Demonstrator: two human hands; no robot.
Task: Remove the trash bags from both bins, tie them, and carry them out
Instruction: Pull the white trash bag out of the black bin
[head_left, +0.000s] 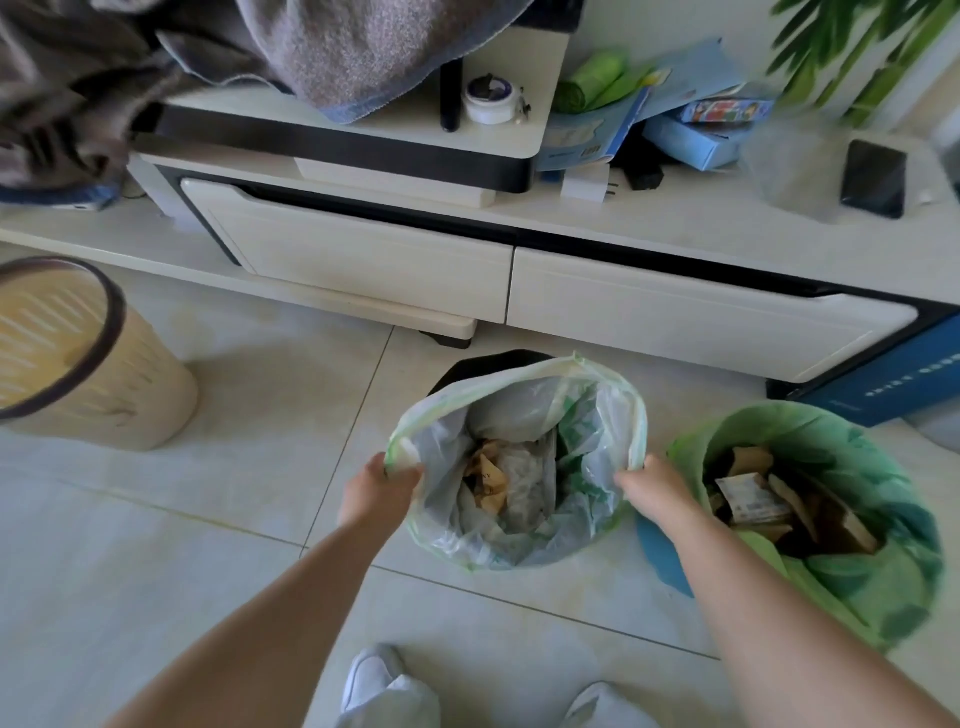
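Note:
A pale, see-through trash bag (524, 395) hangs open over a black bin (483, 366), mostly lifted out of it. Crumpled plastic and brown paper scraps lie inside. My left hand (376, 491) pinches the bag's rim on its left side. My right hand (657, 491) grips the rim on the right. To the right stands a blue bin (657, 558) lined with a green trash bag (883, 577), which holds cardboard and wrappers. No hand touches the green bag.
A beige bin (104, 374) with a dark rim and no bag stands at the left on the tiled floor. Behind runs a low white cabinet (675, 322) with green bag rolls (592, 83), boxes and a phone (875, 179). A blue box (893, 379) leans at right. My shoes (374, 675) are below.

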